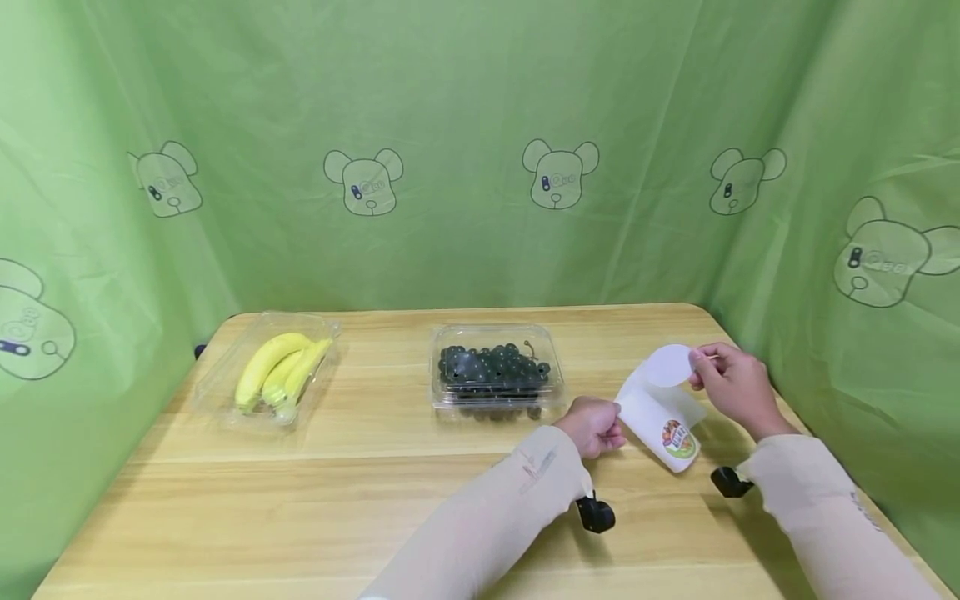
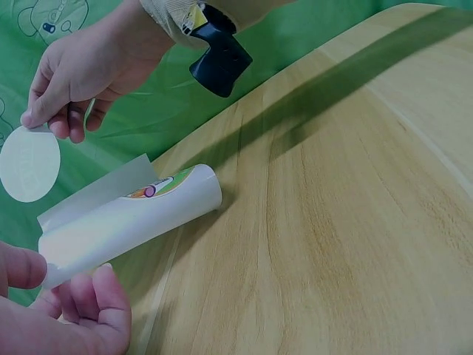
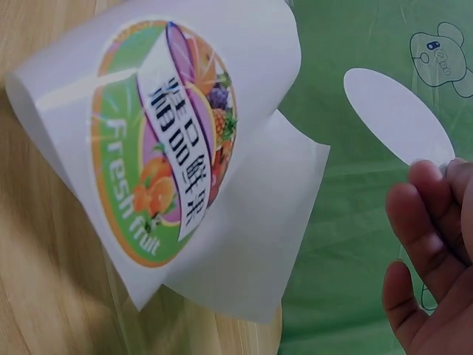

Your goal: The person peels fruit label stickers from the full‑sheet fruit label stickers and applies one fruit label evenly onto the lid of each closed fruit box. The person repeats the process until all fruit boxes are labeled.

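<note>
My left hand point(image 1: 592, 427) pinches the edge of a curled white sticker sheet point(image 1: 647, 421) above the right part of the table. On that sheet is a round printed fruit sticker point(image 3: 166, 148) with "Fresh fruit" lettering. Between thumb and fingers, my right hand point(image 1: 737, 390) pinches the edge of a second round sticker point(image 1: 669, 366), its plain white side showing in the head view. This sticker hangs apart from the sheet in the left wrist view. To the left of my left hand is a clear plastic box of dark grapes point(image 1: 495, 367).
On the table's left side, a clear plastic box point(image 1: 213, 379) holds bananas point(image 1: 281, 367). The wooden table point(image 1: 360, 508) is bordered by a green curtain point(image 1: 465, 258) at the back and both sides. Black wrist cameras point(image 1: 596, 513) hang below the sleeves.
</note>
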{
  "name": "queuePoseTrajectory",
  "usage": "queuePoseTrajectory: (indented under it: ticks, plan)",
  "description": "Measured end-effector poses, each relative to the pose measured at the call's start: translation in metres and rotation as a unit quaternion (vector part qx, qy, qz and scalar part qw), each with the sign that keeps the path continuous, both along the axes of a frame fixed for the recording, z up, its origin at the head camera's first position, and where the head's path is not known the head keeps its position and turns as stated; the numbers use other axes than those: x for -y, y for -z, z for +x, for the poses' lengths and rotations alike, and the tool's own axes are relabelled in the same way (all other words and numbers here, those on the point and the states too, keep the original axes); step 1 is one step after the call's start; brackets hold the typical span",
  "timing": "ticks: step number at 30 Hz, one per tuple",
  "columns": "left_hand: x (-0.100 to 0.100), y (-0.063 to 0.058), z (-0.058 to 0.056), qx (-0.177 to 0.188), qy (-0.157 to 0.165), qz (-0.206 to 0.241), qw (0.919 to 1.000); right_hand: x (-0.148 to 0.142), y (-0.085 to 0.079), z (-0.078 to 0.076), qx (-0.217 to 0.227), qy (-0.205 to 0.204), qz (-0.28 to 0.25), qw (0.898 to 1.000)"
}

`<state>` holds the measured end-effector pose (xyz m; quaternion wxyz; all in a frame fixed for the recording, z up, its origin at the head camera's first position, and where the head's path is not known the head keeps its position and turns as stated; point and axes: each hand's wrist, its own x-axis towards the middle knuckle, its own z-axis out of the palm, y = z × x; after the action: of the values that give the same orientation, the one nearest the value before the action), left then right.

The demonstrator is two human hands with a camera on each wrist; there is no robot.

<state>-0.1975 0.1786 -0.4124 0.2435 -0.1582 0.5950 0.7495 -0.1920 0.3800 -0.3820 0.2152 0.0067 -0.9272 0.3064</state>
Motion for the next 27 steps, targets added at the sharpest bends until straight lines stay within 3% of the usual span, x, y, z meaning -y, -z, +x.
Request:
queuePoseTrajectory:
  ticks: [8,27]
  plan:
    - [-0.0017,0.0021,0.0014,-0.005,0.003,0.025,0.9997,0.0028,0.0000,0.0010,-0.001,-0.009,0.003,1.000]
    - [-0.0003,0.0002,0.0024,-0.008,0.000,0.016,0.9998,0.0043,0.0043,0.0029,-0.013,-0.019,-0.004,1.000]
